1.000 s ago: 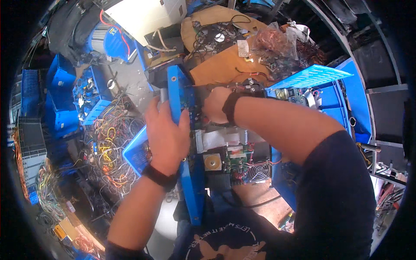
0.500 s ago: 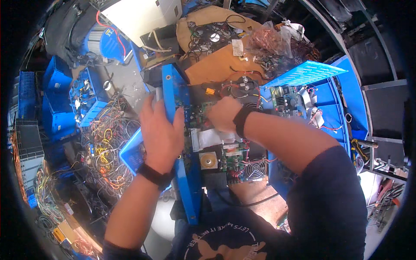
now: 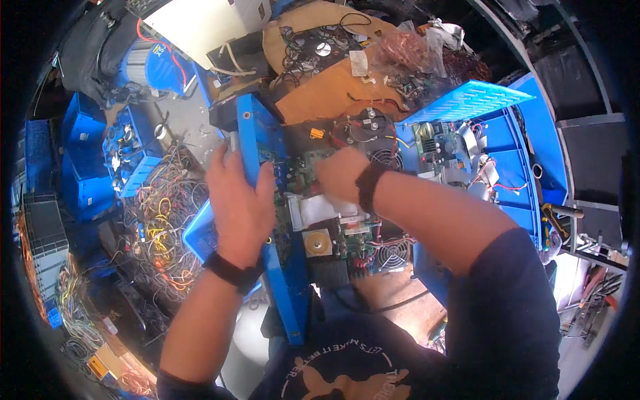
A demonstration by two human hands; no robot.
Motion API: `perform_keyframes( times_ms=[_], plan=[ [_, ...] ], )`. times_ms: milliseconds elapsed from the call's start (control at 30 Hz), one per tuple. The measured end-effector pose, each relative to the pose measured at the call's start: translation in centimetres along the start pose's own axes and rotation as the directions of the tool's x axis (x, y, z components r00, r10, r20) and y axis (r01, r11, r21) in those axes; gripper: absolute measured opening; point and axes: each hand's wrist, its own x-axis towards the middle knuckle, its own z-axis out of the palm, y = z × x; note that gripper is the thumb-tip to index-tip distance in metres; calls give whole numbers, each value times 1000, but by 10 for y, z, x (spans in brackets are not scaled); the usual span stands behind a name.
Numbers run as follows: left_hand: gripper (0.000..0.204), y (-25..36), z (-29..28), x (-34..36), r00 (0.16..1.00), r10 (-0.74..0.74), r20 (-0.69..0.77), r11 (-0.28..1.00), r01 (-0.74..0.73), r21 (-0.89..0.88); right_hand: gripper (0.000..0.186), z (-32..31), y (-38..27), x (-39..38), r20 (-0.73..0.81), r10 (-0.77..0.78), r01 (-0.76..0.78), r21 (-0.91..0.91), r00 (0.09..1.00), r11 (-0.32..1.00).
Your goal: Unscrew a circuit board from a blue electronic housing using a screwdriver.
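Resting on the blue panel [image 3: 285, 293] in the head view, your left hand [image 3: 239, 207] spreads thumb from fingers; the panel's length runs toward you. Your right hand [image 3: 341, 177] is nearer the green circuit board [image 3: 300, 175], just left of it; I cannot tell its grip.

My left hand [image 3: 240, 203] grips the blue panel [image 3: 283, 293]; my right hand [image 3: 343, 177] is over the green circuit boards [image 3: 300, 175] beside it. Tangled wires [image 3: 163, 230] lie to my left.
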Motion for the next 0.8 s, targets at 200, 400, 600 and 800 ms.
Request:
perform_keyframes(
  times_ms=[200, 400, 600, 800],
  plan=[
    [41, -1, 5, 1, 993, 84, -85, 996, -83, 12, 35, -5, 24, 22, 263, -135, 188, -184, 955, 965],
    [40, -7, 0, 4, 999, 50, -7, 999, -50, -11, 31, -55, 5, -33, 108, 26, -11, -137, 994, 990],
    [34, 1, -1, 7, 999, 20, 43, 996, -17, -86, 26, -12, -26, -97, -127, 164, -55, 604, 978, 795],
    [35, -3, 6, 13, 998, 46, 36, 989, -40, -143, 30, 70, -92, -159, -180, 270, -2, 829, 946, 560]
  ],
)
